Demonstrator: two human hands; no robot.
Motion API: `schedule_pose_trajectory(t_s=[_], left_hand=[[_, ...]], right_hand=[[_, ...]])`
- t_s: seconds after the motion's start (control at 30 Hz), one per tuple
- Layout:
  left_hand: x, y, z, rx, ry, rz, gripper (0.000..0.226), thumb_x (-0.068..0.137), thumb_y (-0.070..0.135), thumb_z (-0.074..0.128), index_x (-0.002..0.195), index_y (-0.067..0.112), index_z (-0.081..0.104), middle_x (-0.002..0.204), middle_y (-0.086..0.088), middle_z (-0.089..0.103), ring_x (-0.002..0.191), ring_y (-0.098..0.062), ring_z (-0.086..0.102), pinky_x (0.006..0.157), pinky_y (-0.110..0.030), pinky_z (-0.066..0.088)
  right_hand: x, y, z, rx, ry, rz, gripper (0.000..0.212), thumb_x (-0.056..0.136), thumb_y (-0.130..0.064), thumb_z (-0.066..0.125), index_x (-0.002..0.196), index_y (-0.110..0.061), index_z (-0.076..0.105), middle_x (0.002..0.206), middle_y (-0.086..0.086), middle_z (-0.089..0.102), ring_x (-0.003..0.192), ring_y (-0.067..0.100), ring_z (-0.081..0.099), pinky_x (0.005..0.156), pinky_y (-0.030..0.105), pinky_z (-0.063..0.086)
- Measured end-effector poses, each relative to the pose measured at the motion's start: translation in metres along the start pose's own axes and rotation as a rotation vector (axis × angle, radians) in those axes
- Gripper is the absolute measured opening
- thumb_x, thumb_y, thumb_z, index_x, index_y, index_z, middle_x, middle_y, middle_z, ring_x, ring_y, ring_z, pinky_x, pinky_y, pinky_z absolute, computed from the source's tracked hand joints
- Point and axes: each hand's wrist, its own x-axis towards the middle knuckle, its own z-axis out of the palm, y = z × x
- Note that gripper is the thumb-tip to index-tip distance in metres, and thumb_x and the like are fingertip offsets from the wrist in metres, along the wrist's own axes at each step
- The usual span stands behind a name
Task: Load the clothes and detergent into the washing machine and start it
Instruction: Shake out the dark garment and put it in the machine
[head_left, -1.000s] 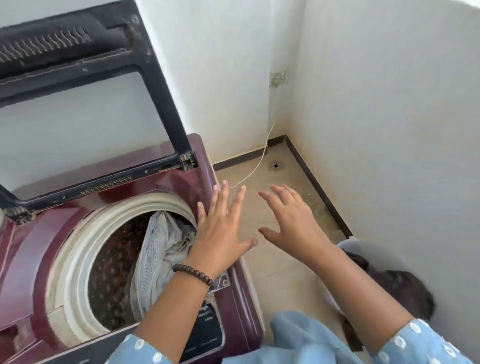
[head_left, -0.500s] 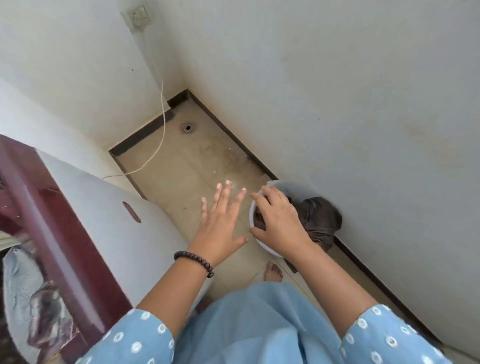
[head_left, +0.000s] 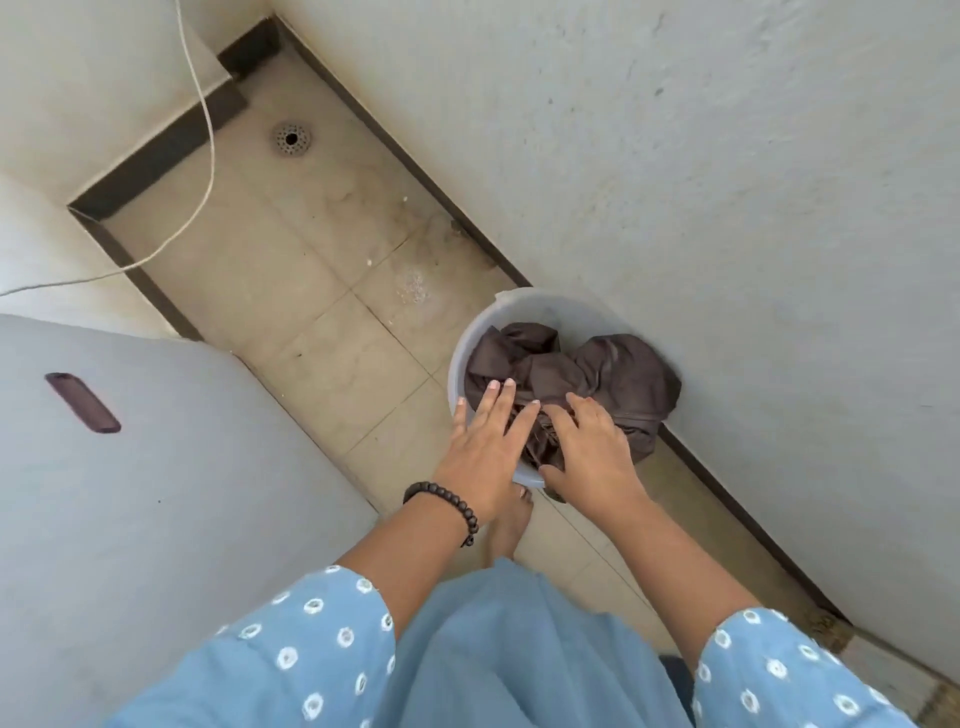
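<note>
Head view: the brown clothes (head_left: 597, 379) lie in the white bucket (head_left: 470, 348), centre-right of frame by the wall. Left hand (head_left: 485, 447) hovers flat, fingers straight, holding nothing; right hand (head_left: 592, 452) rests on the cloth, fingers relaxed. Gather the whole bundle with both hands to prevent trailing ends.

No text, label, brand, number or sign can be read anywhere in this view.
</note>
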Motion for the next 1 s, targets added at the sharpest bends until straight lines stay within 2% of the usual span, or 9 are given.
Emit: schedule_pose_trajectory(t_s=[0.17, 0.4, 0.57, 0.87, 1.0], left_hand=[[0.049, -0.018, 0.038, 0.065, -0.036, -0.038, 0.099, 0.093, 0.028, 0.065, 0.158, 0.02, -0.009, 0.164, -0.012, -0.019, 0.152, -0.026, -0.018, 0.12, -0.052, -0.008], [0.098, -0.034, 0.087, 0.12, -0.096, -0.07, 0.102, 0.092, 0.037, 0.065, 0.157, 0.02, -0.012, 0.163, -0.012, -0.023, 0.151, -0.027, -0.019, 0.119, -0.052, -0.009], [0.13, -0.034, 0.107, 0.123, -0.12, -0.081, 0.101, 0.093, 0.035, 0.063, 0.157, 0.02, -0.013, 0.163, -0.013, -0.023, 0.151, -0.028, -0.019, 0.121, -0.053, -0.005], [0.16, -0.039, 0.137, 0.108, -0.132, -0.07, 0.096, 0.095, 0.031, 0.059, 0.157, 0.02, -0.013, 0.163, -0.013, -0.021, 0.152, -0.028, -0.018, 0.123, -0.054, -0.001], [0.16, -0.043, 0.147, 0.096, -0.148, -0.067, 0.098, 0.094, 0.035, 0.061, 0.156, 0.02, -0.014, 0.163, -0.014, -0.02, 0.152, -0.03, -0.017, 0.123, -0.055, 0.001]], right_hand=[[0.056, 0.019, 0.048, -0.112, 0.01, 0.006, 0.084, 0.087, -0.032, 0.066, 0.153, -0.024, 0.015, 0.163, 0.011, 0.001, 0.15, 0.032, -0.004, 0.12, 0.052, 0.013], [0.107, 0.041, 0.089, -0.188, -0.023, -0.026, 0.092, 0.088, -0.035, 0.066, 0.155, -0.025, 0.004, 0.163, 0.012, -0.008, 0.15, 0.035, -0.009, 0.119, 0.058, 0.008], [0.135, 0.063, 0.112, -0.242, -0.046, -0.032, 0.096, 0.086, -0.033, 0.068, 0.155, -0.025, 0.002, 0.163, 0.013, -0.007, 0.15, 0.036, -0.008, 0.118, 0.059, 0.007], [0.175, 0.102, 0.146, -0.322, -0.107, -0.004, 0.083, 0.092, -0.023, 0.06, 0.155, -0.022, 0.008, 0.162, 0.014, 0.004, 0.15, 0.036, -0.005, 0.118, 0.059, 0.008], [0.189, 0.114, 0.149, -0.417, -0.139, -0.016, 0.069, 0.096, -0.011, 0.048, 0.155, -0.018, 0.013, 0.156, 0.016, 0.025, 0.149, 0.038, 0.007, 0.118, 0.056, 0.009]])
